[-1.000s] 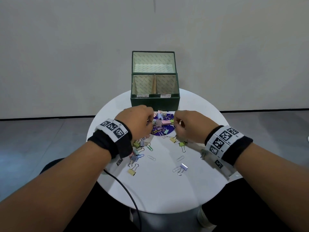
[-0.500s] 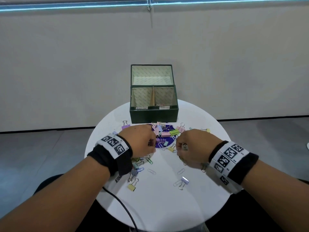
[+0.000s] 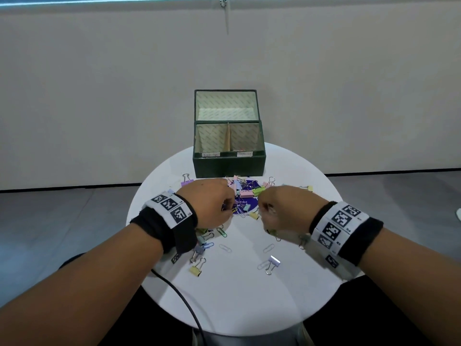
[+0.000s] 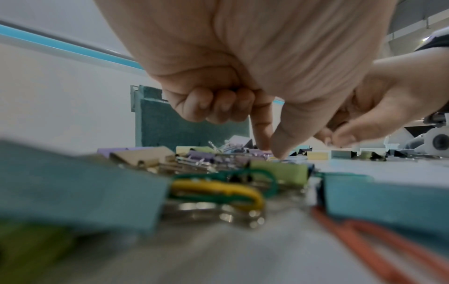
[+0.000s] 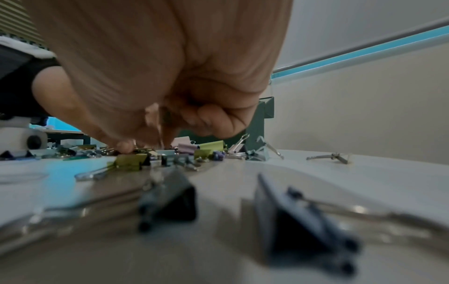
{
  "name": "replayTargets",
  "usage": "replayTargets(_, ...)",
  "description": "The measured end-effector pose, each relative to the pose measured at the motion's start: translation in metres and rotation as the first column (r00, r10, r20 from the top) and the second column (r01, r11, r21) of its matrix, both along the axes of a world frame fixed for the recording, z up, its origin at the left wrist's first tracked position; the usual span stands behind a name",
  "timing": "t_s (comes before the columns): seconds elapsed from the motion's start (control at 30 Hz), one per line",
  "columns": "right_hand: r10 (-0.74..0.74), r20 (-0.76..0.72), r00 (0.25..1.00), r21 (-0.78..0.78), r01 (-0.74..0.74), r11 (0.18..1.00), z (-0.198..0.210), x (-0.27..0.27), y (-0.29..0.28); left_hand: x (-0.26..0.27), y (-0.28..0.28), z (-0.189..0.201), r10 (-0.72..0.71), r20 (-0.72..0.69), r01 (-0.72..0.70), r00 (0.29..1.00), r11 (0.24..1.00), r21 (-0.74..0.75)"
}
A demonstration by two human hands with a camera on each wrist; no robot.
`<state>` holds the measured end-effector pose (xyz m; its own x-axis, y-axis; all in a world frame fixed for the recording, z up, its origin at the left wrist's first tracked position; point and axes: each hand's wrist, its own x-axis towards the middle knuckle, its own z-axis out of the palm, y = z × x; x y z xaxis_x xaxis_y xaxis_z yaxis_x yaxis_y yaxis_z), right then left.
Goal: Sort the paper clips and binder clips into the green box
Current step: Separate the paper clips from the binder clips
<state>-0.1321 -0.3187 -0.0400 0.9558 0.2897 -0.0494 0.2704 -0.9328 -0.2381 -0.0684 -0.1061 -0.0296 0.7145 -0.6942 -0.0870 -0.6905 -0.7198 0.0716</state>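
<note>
The green box stands open at the table's far side, with two labelled compartments. In front of it a pile of pastel binder clips and paper clips lies on a purple disc. My left hand is curled over the pile's left side. In the left wrist view its thumb and index tips meet down on the pile, seemingly pinching a paper clip. My right hand is curled over the pile's right side. In the right wrist view it holds thin silver wire, seemingly paper clips.
The round white table carries loose clips nearer me: a yellow binder clip, a lilac binder clip and several paper clips. A black cable runs off the front edge. A purple binder clip lies left of the box.
The head view has tilted upward. Both hands have drawn back slightly from the box toward me and stay curled over the pile.
</note>
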Motion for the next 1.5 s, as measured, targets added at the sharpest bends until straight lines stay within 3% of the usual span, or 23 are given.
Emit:
replayTargets(0.07,-0.061,-0.049,0.997,0.247,0.071,0.966,0.016,0.004,-0.003,0.001,-0.001,0.0,-0.013,-0.009,0.013,1.0,1.0,0.027)
replayTargets(0.1,-0.108,-0.094,0.99,0.446,0.139,0.884,0.025,0.006,-0.006,0.001,-0.001,0.0,-0.019,-0.013,0.019,1.0,0.999,0.039)
replayTargets(0.13,-0.151,-0.17,0.974,0.663,0.226,0.713,0.033,0.008,-0.01,0.001,-0.001,0.001,-0.025,-0.015,0.026,1.0,0.999,0.04)
replayTargets(0.17,-0.148,-0.279,0.949,0.834,0.316,0.452,0.042,0.009,-0.015,0.001,-0.001,0.001,-0.034,-0.016,0.034,0.999,0.999,0.038)
replayTargets(0.2,-0.089,-0.366,0.926,0.909,0.376,0.181,0.049,0.009,-0.019,0.0,-0.001,0.001,-0.046,-0.013,0.047,0.999,0.998,0.037)
replayTargets(0.23,-0.012,-0.409,0.912,0.912,0.409,-0.023,0.056,0.009,-0.024,0.0,-0.001,0.001,-0.055,-0.008,0.055,0.998,0.998,0.043)
replayTargets(0.27,0.037,-0.429,0.902,0.891,0.43,-0.147,0.06,0.009,-0.028,0.0,-0.001,0.0,-0.061,-0.001,0.061,0.998,0.997,0.05)
replayTargets(0.3,0.08,-0.435,0.897,0.87,0.441,-0.22,0.064,0.01,-0.031,0.0,0.0,-0.001,-0.061,0.003,0.06,0.998,0.996,0.058)
replayTargets(0.37,0.121,-0.456,0.882,0.844,0.471,-0.257,0.066,0.014,-0.033,-0.002,-0.001,0.0,-0.038,0.014,0.037,0.999,0.997,0.063)
replayTargets(0.4,0.117,-0.469,0.875,0.85,0.484,-0.21,0.066,0.016,-0.031,-0.003,-0.002,0.002,-0.007,0.015,0.006,1.0,0.999,0.047)
replayTargets(0.5,0.051,-0.508,0.86,0.857,0.499,0.128,0.056,0.015,-0.016,-0.005,-0.004,0.009,0.106,-0.011,-0.106,0.994,0.994,-0.017)
replayTargets(0.57,0.081,-0.579,0.812,0.797,0.541,0.27,0.045,0.008,-0.004,-0.005,-0.004,0.01,0.115,0.003,-0.114,0.993,0.993,-0.023)
replayTargets(0.73,0.218,-0.727,0.652,0.673,0.613,0.414,0.023,-0.013,0.003,-0.007,0.0,0.002,0.06,-0.087,-0.061,0.994,0.998,-0.002)
replayTargets(0.83,0.223,-0.719,0.658,0.672,0.578,0.462,0.017,-0.017,-0.008,-0.01,0.007,0.004,0.009,-0.153,-0.013,0.988,0.999,-0.029)
replayTargets(0.97,0.048,-0.722,0.69,0.653,0.657,0.375,0.018,-0.013,-0.021,-0.019,0.017,0.007,-0.017,-0.172,0.018,0.985,1.0,0.005)
replayTargets(1.0,-0.005,-0.691,0.723,0.655,0.629,0.418,0.02,-0.012,-0.024,-0.019,0.021,0.007,-0.001,-0.197,0.002,0.98,1.0,0.008)
replayTargets(1.03,-0.079,-0.618,0.782,0.622,0.548,0.56,0.022,-0.012,-0.026,-0.019,0.025,0.006,-0.006,-0.213,0.011,0.977,1.0,0.02)
replayTargets(1.1,-0.13,-0.374,0.918,0.326,0.262,0.909,0.025,-0.017,-0.024,-0.016,0.03,0.005,-0.039,-0.226,0.054,0.973,0.997,0.061)
replayTargets(1.13,-0.069,-0.307,0.949,0.178,0.129,0.976,0.024,-0.02,-0.019,-0.014,0.03,0.005,-0.054,-0.228,0.072,0.972,0.995,0.07)
replayTargets(1.27,0.075,-0.289,0.954,-0.076,-0.101,0.992,0.011,-0.029,0.006,-0.013,0.025,0.007,-0.11,-0.21,0.119,0.971,0.992,0.032)
replayTargets(1.4,0.129,-0.319,0.939,-0.176,-0.192,0.966,0.01,-0.024,0.019,-0.015,0.022,0.005,-0.168,-0.187,0.182,0.968,0.982,0.059)
replayTargets(1.5,0.102,-0.312,0.944,-0.187,-0.167,0.968,0.012,-0.022,0.024,-0.015,0.02,0.003,-0.178,-0.167,0.194,0.97,0.977,0.086)
